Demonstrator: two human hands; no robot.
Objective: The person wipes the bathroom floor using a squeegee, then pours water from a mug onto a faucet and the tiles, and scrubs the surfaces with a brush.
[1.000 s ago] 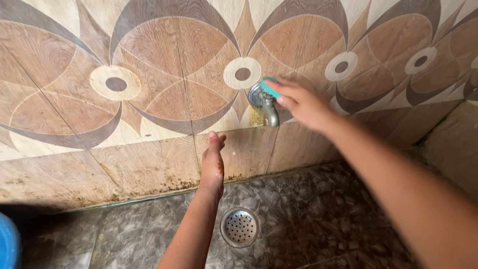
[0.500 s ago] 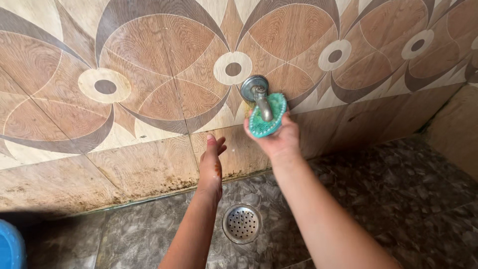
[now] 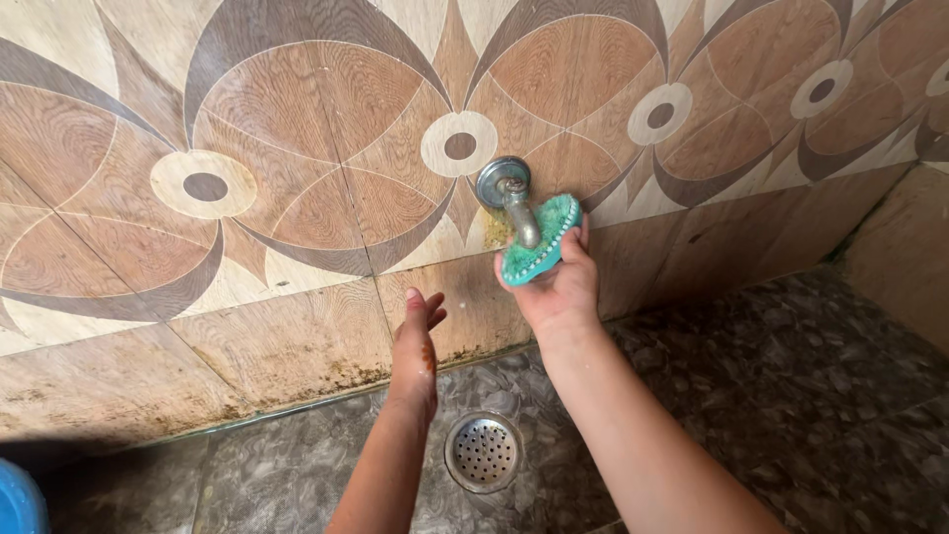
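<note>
Patterned tile wall [image 3: 297, 178] standing grimy at base, dark stone floor [image 3: 791, 396] below. Right hand [image 3: 556, 282] clamping teal scrubber [image 3: 539, 252], pressing it under tap [image 3: 514, 203] spout. Left hand [image 3: 417, 341] hanging flat, fingers together, holding nothing, above drain [image 3: 482, 452]. Risks: wet scrubber slipping from fingers, dropping toward drain; knuckles scraping spout; grime spreading onto wall.

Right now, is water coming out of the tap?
Off: no stream shows under the tap, where the right hand holds a scrubber.
</note>
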